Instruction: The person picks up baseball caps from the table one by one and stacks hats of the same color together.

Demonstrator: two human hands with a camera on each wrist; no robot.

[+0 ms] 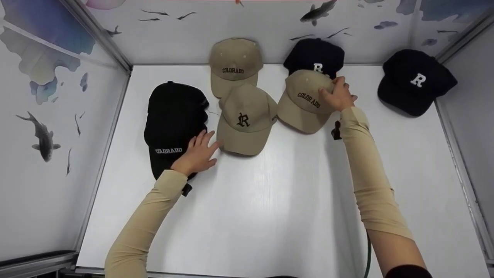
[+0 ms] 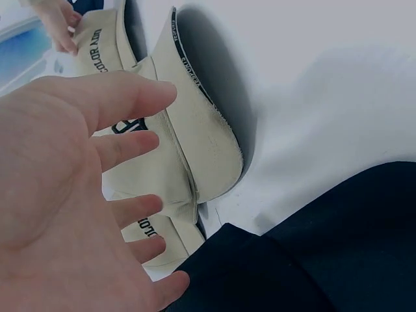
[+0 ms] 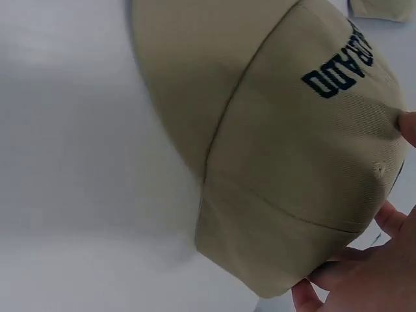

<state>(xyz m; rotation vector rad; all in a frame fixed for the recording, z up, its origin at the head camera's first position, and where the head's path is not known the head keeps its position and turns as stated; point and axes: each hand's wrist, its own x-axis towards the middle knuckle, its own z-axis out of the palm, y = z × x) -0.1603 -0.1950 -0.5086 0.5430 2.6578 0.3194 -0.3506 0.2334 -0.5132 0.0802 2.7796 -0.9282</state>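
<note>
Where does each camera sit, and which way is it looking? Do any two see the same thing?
Head: on the person's head, facing forward and down at the white table; the left hand, right hand and tan sleeves show.
Left wrist: on that wrist, facing past the left hand at the tan R cap; the right hand peeks in, top left.
Right wrist: on that wrist, facing a tan COLORADO cap; part of the right hand shows, lower right.
Shared: the head and right wrist views both show that COLORADO cap, pinched by the right hand.
</note>
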